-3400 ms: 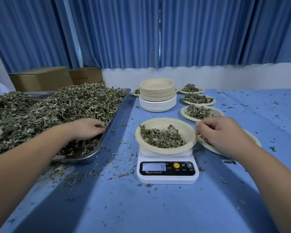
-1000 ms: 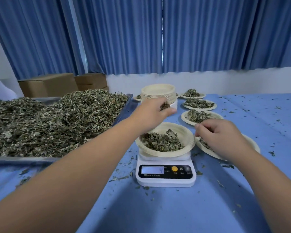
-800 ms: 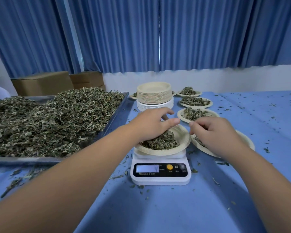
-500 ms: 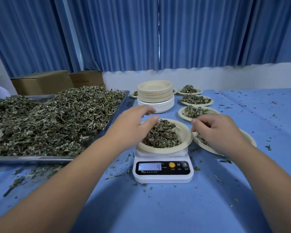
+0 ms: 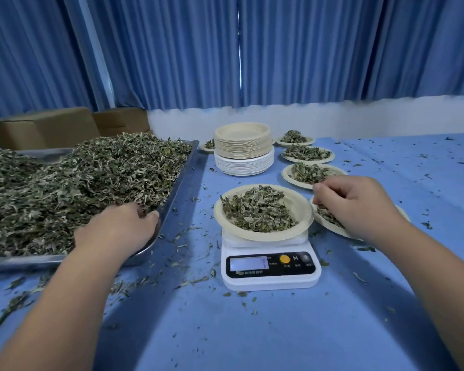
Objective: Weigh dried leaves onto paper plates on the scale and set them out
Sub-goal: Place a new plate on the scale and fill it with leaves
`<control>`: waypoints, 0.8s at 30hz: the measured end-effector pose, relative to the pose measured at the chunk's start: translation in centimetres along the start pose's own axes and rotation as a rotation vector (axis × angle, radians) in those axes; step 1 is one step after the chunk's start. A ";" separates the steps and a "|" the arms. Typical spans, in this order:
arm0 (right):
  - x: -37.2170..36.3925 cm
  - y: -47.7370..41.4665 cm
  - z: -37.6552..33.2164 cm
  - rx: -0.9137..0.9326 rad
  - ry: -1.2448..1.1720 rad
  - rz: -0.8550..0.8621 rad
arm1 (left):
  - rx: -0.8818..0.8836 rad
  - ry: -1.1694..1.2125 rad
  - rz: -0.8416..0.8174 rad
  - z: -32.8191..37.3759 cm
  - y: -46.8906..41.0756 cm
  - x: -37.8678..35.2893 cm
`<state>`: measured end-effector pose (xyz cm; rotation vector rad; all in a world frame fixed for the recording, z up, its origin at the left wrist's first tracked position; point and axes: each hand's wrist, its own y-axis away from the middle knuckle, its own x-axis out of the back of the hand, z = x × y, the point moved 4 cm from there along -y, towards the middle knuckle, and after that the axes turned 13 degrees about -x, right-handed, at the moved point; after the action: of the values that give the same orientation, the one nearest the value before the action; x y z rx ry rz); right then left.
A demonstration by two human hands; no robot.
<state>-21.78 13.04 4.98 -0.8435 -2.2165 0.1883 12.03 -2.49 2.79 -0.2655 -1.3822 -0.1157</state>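
left hand (image 5: 118, 228) grips dried leaves (image 5: 78, 183); right hand (image 5: 359, 207) hangs loosely curled.

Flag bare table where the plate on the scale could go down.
Widest free patch: blue tablecloth right of the filled plates, only crumbs. The near strip in front of the scale, between the forearms. Crowded: the plate stack behind the scale, the right hand over the nearest filled plate, a leaf-strewn lane beside the tray.
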 end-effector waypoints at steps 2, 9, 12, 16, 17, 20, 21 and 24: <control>0.1 0.1 0.0 -0.005 0.011 0.005 | -0.013 0.068 -0.056 -0.1 -0.4 -0.7; 0.0 0.1 0.0 -0.020 0.018 0.014 | -0.081 0.168 -0.006 0.8 0.2 -0.9; -0.2 0.1 -0.1 -0.030 0.039 0.013 | -0.094 0.168 0.005 1.5 0.6 -0.9; -0.5 -0.1 0.1 -0.075 0.061 0.018 | -0.127 0.144 0.092 2.5 1.2 -0.4; -0.5 -0.2 0.1 -0.085 0.064 0.035 | -0.141 0.144 0.132 2.8 1.4 -0.2; -0.5 -0.2 0.0 -0.104 0.064 0.055 | -0.179 0.153 0.218 3.8 1.7 0.1; -0.6 -0.2 -0.1 -0.111 0.060 0.048 | -0.191 0.156 0.225 4.1 1.7 0.1; -0.9 -0.1 -0.1 -0.129 0.088 0.015 | -0.202 0.153 0.215 4.3 1.6 -0.2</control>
<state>-21.31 12.41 4.58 -0.9211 -2.1577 0.0145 8.24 0.14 3.14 -0.5610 -1.1836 -0.0949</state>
